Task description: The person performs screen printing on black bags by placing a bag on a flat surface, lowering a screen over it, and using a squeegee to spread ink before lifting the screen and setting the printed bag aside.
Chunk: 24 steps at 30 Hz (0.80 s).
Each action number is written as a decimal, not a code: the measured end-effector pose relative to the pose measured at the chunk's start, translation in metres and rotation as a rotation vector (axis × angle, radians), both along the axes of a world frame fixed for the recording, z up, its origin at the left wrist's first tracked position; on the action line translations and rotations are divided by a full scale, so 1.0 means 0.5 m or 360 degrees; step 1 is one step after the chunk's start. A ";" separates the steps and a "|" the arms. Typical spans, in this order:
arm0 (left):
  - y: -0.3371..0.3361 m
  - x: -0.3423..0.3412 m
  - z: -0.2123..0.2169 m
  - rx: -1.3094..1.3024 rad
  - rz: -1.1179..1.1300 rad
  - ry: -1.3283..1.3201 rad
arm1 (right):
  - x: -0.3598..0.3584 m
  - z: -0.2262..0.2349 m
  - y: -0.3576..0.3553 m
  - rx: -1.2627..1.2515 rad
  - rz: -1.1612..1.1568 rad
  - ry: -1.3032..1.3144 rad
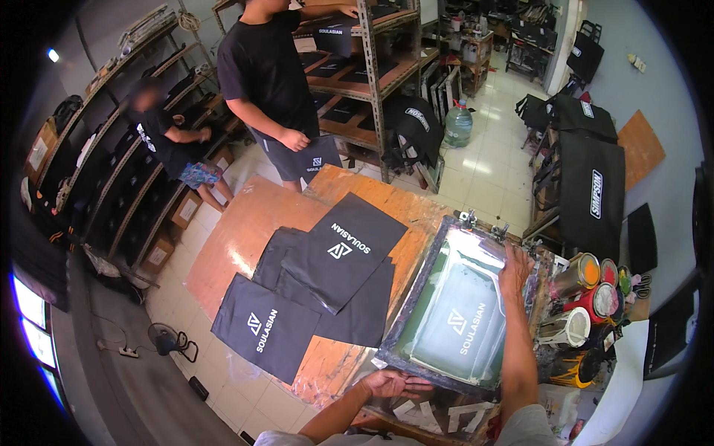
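Note:
A printing screen [426,327] in a dark frame lies on the table in front of me, its mesh showing a white logo and white ink [476,249] along the far end. At the screen's right side, my right hand [515,271] has its fingers curled by the inked end; what they grip is hidden. My left hand [390,384], holding nothing, lies palm up with fingers stretched out along the near-left edge of the frame. Left of the screen, several black fabric sheets overlap, including a printed top sheet [349,245] and a printed near sheet [264,327].
Ink cans [580,275] crowd the table's right side. Beyond the wooden table [327,364], a person [268,89] holds a printed dark sheet [312,157] beside a metal rack [372,89]. Another person [167,141] stands by the left shelves. A fan [169,339] stands on the floor.

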<state>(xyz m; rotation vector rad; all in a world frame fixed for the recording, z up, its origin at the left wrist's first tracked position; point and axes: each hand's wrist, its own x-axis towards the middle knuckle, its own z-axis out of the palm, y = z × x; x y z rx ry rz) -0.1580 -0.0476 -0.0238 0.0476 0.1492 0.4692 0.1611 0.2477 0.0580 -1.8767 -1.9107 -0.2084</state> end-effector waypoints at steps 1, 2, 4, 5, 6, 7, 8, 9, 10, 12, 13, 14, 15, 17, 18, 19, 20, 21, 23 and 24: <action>-0.001 0.000 -0.002 -0.0005 0.0013 -0.0045 | 0.003 0.000 -0.011 0.0024 -0.0053 0.0027; 0.000 0.001 -0.004 0.0001 0.0023 -0.0098 | 0.005 0.000 -0.019 -0.0111 -0.0053 -0.0059; 0.002 -0.001 -0.003 0.0021 0.0033 -0.0254 | 0.008 -0.002 -0.029 -0.0107 0.0047 -0.0078; 0.002 -0.002 0.000 0.0019 0.0016 -0.0225 | 0.008 -0.003 -0.032 -0.0292 0.0080 -0.0058; 0.005 -0.003 0.004 0.0025 0.0011 -0.0172 | 0.008 -0.002 -0.034 -0.0168 0.0080 -0.0119; 0.005 -0.005 0.009 0.0025 0.0017 -0.0147 | 0.008 -0.001 -0.035 -0.0054 0.0066 -0.0101; 0.006 -0.006 0.015 -0.0007 0.0007 -0.0074 | 0.008 0.001 -0.036 -0.0016 0.0041 -0.0087; 0.007 -0.006 0.022 -0.0034 0.0007 -0.0032 | 0.007 0.003 -0.037 0.0161 0.0037 -0.0091; 0.007 -0.005 0.028 -0.0064 0.0011 -0.0047 | 0.007 0.005 -0.038 0.0001 -0.0012 -0.0085; 0.009 -0.004 0.038 -0.0052 -0.0018 -0.0003 | 0.006 0.008 -0.040 -0.0002 -0.0081 -0.0104; 0.008 -0.002 0.042 -0.0066 -0.0031 0.0017 | 0.006 0.007 -0.042 -0.0102 -0.0042 -0.0121; 0.010 -0.003 0.044 -0.0042 -0.0033 0.0035 | 0.007 0.006 -0.040 -0.0183 -0.0009 -0.0126; 0.009 -0.002 0.044 -0.0025 -0.0037 0.0082 | 0.007 0.001 -0.040 -0.0372 0.0018 -0.0111; 0.009 -0.004 0.038 0.0014 -0.0053 0.0107 | 0.009 -0.010 -0.033 -0.0180 -0.0008 -0.0130; 0.009 -0.005 0.034 0.0018 -0.0068 0.0083 | 0.011 -0.017 -0.028 -0.0124 -0.0049 -0.0086; 0.007 -0.006 0.028 0.0004 -0.0087 0.0039 | 0.009 -0.026 -0.021 0.0045 -0.0086 -0.0065; 0.006 -0.008 0.022 -0.0074 -0.0071 -0.0040 | 0.007 -0.035 -0.013 0.0013 -0.0141 -0.0013; 0.004 -0.008 0.016 -0.0033 -0.0065 -0.0032 | 0.001 -0.045 -0.002 -0.0135 -0.0128 -0.0041; 0.004 -0.008 0.006 0.0038 -0.0114 0.0014 | -0.017 -0.062 0.020 -0.0313 -0.0100 -0.0023; 0.004 -0.008 0.002 0.0004 -0.0078 -0.0007 | -0.027 -0.067 0.033 -0.0293 -0.0005 -0.0074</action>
